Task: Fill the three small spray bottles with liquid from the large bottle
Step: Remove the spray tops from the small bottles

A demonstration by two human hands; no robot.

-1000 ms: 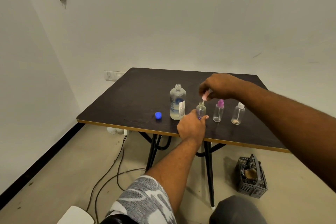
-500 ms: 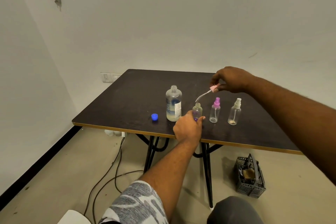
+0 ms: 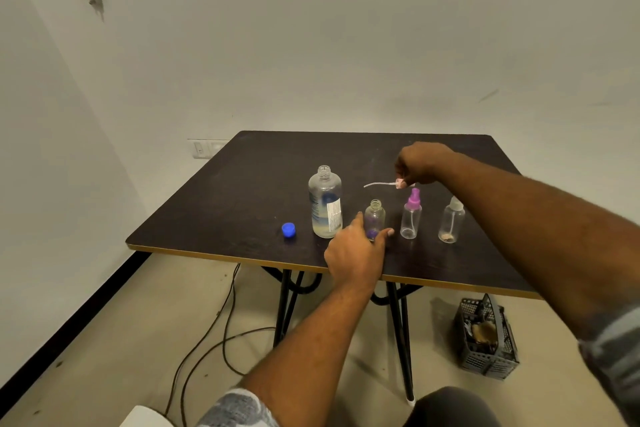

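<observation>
Left hand (image 3: 353,253) curled thumb and fingers round the base of the small clear uncapped plastic spray bottle (image 3: 374,218), which stood upright on the dark table (image 3: 242,184), just right of the large open clear bottle (image 3: 325,204). Right hand (image 3: 420,163) pinched the pink spray head with white dip tube (image 3: 400,183), fingers closed tight. Half a second before, the tube tip hung at the neck; now it lay level, well clear.

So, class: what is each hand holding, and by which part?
The right hand pinches the sprayer by its pink head. The left hand grips the open small bottle around its lower body.
</observation>
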